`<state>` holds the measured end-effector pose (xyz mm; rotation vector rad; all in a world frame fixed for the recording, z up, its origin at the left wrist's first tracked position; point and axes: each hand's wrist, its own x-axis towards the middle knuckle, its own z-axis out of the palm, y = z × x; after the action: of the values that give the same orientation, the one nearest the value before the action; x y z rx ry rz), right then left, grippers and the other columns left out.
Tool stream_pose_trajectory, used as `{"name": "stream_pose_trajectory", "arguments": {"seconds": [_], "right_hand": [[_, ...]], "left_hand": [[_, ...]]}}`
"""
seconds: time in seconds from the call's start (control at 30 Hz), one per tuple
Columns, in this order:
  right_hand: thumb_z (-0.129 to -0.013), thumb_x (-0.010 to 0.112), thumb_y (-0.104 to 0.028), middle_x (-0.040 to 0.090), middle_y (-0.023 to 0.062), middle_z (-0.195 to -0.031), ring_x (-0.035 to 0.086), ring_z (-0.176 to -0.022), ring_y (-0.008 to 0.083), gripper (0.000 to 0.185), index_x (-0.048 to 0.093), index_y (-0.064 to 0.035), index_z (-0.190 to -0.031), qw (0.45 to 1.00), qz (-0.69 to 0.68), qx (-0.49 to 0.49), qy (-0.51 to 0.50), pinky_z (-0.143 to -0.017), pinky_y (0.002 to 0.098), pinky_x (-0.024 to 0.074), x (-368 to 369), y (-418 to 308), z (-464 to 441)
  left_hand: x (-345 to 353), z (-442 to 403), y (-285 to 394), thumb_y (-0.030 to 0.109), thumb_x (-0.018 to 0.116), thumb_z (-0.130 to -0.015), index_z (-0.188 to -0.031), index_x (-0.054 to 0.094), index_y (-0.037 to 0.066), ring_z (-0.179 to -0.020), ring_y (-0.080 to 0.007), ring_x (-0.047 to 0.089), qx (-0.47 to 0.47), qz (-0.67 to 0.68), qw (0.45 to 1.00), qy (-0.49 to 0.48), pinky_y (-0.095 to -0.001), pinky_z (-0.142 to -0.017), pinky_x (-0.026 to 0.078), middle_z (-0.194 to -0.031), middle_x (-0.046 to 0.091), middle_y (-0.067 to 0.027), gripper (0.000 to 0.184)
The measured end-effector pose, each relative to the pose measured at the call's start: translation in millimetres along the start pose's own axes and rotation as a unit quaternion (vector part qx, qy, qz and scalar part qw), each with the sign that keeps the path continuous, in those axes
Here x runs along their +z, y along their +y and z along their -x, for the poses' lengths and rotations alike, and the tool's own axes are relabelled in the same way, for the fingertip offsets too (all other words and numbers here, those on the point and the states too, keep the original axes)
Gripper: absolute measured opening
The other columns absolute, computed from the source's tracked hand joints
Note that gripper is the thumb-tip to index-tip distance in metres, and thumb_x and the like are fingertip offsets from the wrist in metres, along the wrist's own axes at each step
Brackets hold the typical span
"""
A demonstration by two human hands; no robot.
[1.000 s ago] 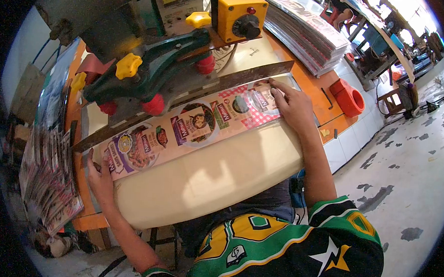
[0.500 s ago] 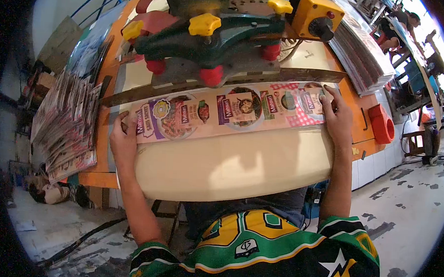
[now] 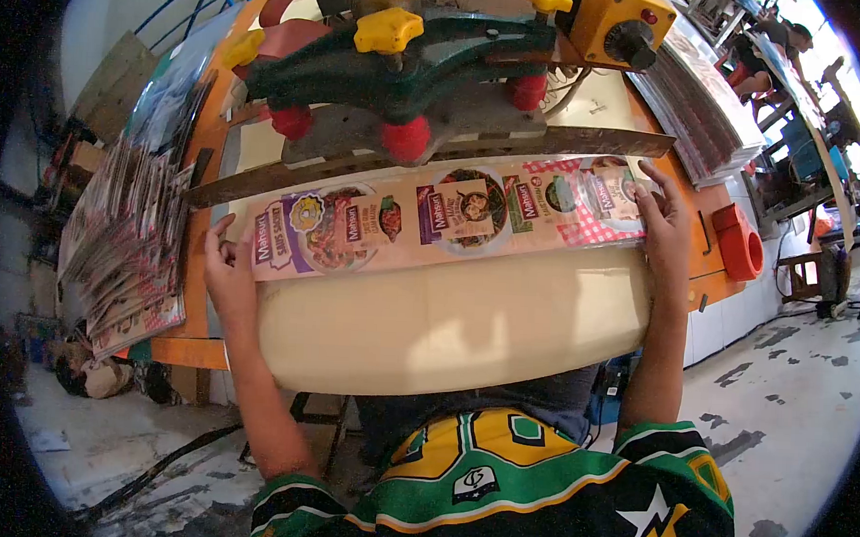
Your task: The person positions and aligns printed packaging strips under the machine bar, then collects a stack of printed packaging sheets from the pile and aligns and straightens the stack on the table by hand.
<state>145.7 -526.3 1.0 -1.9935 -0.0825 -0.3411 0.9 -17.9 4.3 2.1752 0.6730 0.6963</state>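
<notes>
A long printed sheet (image 3: 408, 231) with food pictures and "Mahsuri" labels lies crosswise in front of a dark metal bar (image 3: 608, 142). Beneath it a cream padded surface (image 3: 447, 317) curves toward my body. My left hand (image 3: 230, 269) is beside the sheet's left end, thumb and index finger apart. At the right end, my right hand (image 3: 666, 221) has its thumb over the sheet's edge and its index finger raised along it; the other fingers are hidden. Above the bar sits a green clamp (image 3: 400, 75) with yellow knobs and red feet.
A yellow control box (image 3: 618, 32) with a black dial stands beside the clamp. Stacked printed sheets (image 3: 129, 246) lie left, with another stack (image 3: 697, 98) at right. A red tube-shaped holder (image 3: 736, 243) sits on the orange table edge (image 3: 706, 199). Another person (image 3: 775, 53) is far right.
My left hand has shifted slightly left, and its thumb has come off the sheet's left edge. My right hand has moved a little right. The view has shifted slightly.
</notes>
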Motion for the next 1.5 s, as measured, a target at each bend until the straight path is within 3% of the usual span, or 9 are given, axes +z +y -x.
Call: {"name": "stream_pose_trajectory", "arguments": {"seconds": [0.2,0.27,0.47,0.6,0.8,1.13,1.23,1.4,1.5], "right_hand": [[-0.093,0.06,-0.011,0.065,0.0037,-0.085,0.052,-0.063,0.0048,0.038,0.055,0.0001,-0.129,0.957,-0.272,0.105,0.002,-0.06,0.0201,0.0436,8.2,-17.5,5.0],[-0.092,0.061,-0.016,0.067,0.0096,-0.102,0.06,-0.074,0.008,0.046,0.052,0.0007,-0.133,0.943,-0.296,0.153,-0.026,-0.067,0.0203,0.0491,0.3,-20.5,5.8],[-0.094,0.054,-0.02,0.061,0.0184,-0.119,0.066,-0.093,0.0109,0.053,0.042,0.0064,-0.139,0.912,-0.345,0.197,-0.106,-0.063,0.0199,0.053,-7.0,-27.1,5.9],[-0.093,0.053,-0.013,0.06,0.0186,-0.12,0.068,-0.071,0.0105,0.059,0.031,0.0054,-0.145,0.872,-0.43,0.168,-0.162,-0.047,0.0173,0.0509,-8.9,-11.9,2.7],[-0.09,0.054,-0.003,0.062,0.0181,-0.113,0.065,-0.059,0.0099,0.065,0.024,0.0046,-0.147,0.862,-0.438,0.173,-0.186,-0.044,0.0169,0.051,-14.6,-9.8,2.0],[-0.077,0.066,-0.019,0.059,0.0185,-0.121,0.067,-0.088,0.0183,0.077,0.035,0.0029,-0.144,0.883,-0.412,0.187,-0.123,-0.069,0.0265,0.0556,-13.5,-12.4,0.1],[-0.075,0.067,-0.027,0.058,0.0203,-0.121,0.067,-0.096,0.0222,0.082,0.036,0.0044,-0.144,0.91,-0.344,0.077,-0.218,-0.08,0.0306,0.056,-18.7,-12.6,-4.5],[-0.075,0.065,-0.029,0.061,0.0204,-0.117,0.068,-0.096,0.0225,0.078,0.04,0.0107,-0.138,0.85,-0.453,0.13,-0.237,-0.084,0.0315,0.057,-28.3,-27.0,8.7],[-0.077,0.064,-0.032,0.063,0.0188,-0.109,0.067,-0.092,0.0205,0.077,0.041,0.0123,-0.135,0.876,-0.418,0.115,-0.212,-0.081,0.0298,0.0561,-35.1,-27.6,12.7]], "left_hand": [[-7.9,2.1,5.2,0.006,0.055,-0.094,-0.129,0.05,0.001,-0.074,-0.009,0.057,-0.032,0.137,0.99,-0.005,-0.0261,-0.069,0.046,-0.079,0.059,-0.0018,0.036],[-12.1,1.4,1.4,0.008,0.057,-0.095,-0.129,0.049,0.001,-0.092,-0.0135,0.063,-0.078,0.244,0.966,-0.017,-0.0281,-0.083,0.049,-0.101,0.066,-0.0101,0.036],[-16.0,-4.0,-10.6,0.007,0.059,-0.093,-0.137,0.043,0.001,-0.117,-0.0189,0.055,-0.126,0.423,0.895,-0.069,-0.0315,-0.098,0.045,-0.13,0.054,-0.0152,0.047],[-15.3,-3.3,-11.9,0.004,0.058,-0.092,-0.142,0.038,0.001,-0.12,-0.0209,0.054,-0.112,0.432,0.89,-0.096,-0.0331,-0.1,0.045,-0.133,0.052,-0.0162,0.053],[-13.6,-1.1,-7.8,-0.001,0.054,-0.092,-0.145,0.034,0.002,-0.117,-0.0222,0.057,-0.105,0.435,0.889,-0.094,-0.034,-0.098,0.048,-0.134,0.051,-0.0189,0.056],[-17.9,-8.8,-17.7,-0.002,0.051,-0.091,-0.136,0.044,0.001,-0.106,-0.0203,0.064,-0.101,0.395,0.906,-0.11,-0.0327,-0.088,0.054,-0.124,0.058,-0.0194,0.046],[-19.0,-4.6,-15.9,0.0,0.05,-0.091,-0.132,0.049,-0.001,-0.105,-0.0193,0.064,-0.114,0.382,0.91,-0.116,-0.0323,-0.086,0.055,-0.121,0.06,-0.0186,0.04],[-20.8,-3.1,-14.7,0.004,0.053,-0.092,-0.13,0.05,-0.002,-0.105,-0.0188,0.064,-0.088,0.399,0.908,-0.096,-0.0317,-0.086,0.054,-0.123,0.059,-0.0167,0.039],[-26.5,-3.1,-16.8,0.008,0.057,-0.093,-0.132,0.048,-0.001,-0.106,-0.0189,0.064,-0.087,0.429,0.894,-0.093,-0.0315,-0.088,0.054,-0.125,0.059,-0.0158,0.041]]}}
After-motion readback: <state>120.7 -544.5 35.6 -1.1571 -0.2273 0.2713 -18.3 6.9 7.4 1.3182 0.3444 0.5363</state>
